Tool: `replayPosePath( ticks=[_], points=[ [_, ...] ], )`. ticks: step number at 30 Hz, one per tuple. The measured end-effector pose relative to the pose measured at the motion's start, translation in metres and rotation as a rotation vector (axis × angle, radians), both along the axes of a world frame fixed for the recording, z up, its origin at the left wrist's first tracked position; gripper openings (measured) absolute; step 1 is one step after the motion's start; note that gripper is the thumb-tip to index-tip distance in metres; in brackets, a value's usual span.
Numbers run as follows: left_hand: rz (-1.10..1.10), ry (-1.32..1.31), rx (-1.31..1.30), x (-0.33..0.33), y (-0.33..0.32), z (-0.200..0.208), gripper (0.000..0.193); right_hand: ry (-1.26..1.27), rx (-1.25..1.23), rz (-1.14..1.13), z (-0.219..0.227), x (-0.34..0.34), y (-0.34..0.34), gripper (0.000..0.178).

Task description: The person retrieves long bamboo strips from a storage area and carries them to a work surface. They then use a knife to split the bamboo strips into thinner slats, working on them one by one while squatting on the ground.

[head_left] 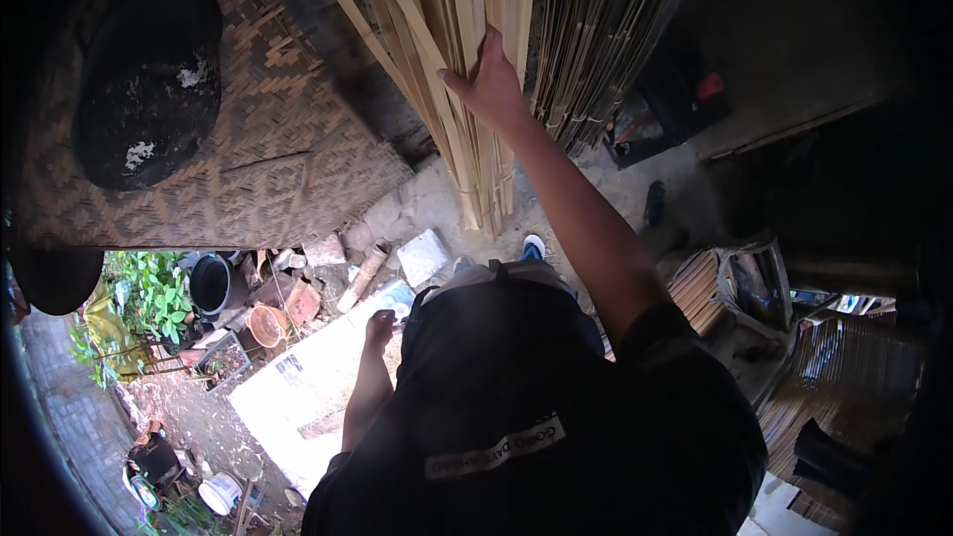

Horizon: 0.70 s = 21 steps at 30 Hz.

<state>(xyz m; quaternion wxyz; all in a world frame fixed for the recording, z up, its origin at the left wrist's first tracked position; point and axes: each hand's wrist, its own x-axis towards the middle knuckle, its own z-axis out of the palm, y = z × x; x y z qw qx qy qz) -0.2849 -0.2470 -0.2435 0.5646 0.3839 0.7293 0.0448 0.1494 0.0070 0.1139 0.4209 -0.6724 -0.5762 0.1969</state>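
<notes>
A tall bundle of pale bamboo strips (467, 139) stands on end at the top middle, fanned out toward the top. My right hand (488, 89) reaches out to it with thumb and fingers spread apart, resting against the strips. Beside my body at the lower left hangs my left hand (379, 328), its fingers curled in, and I see nothing in it. Right of the pale strips leans a bundle of thin dark sticks (606, 40).
A woven bamboo wall panel (268, 139) fills the upper left, with a dark oval thing (149, 84) on it. Bricks, a black bucket (216, 285) and a clay-coloured pot (267, 325) lie below. A dark crate (665, 119) stands on the right, near a stack of slats (698, 291).
</notes>
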Motion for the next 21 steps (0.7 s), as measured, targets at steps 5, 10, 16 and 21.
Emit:
replayPosePath(
  ticks=[5,10,16,21],
  points=[
    [0.089,-0.059,0.045,-0.006,0.006,0.005,0.032,-0.097,0.182,-0.029,-0.021,-0.009,0.019,0.091],
    [0.117,-0.057,0.036,-0.014,-0.007,0.007,0.031,-0.009,0.155,-0.032,-0.04,-0.01,0.019,0.092],
    [0.167,-0.026,-0.044,-0.026,-0.038,0.0,0.03,-0.093,0.226,-0.221,-0.064,-0.02,0.009,0.115],
    [0.168,-0.032,-0.053,-0.039,-0.05,-0.008,0.032,-0.048,0.131,-0.173,-0.079,-0.029,0.022,0.13]
  ],
)
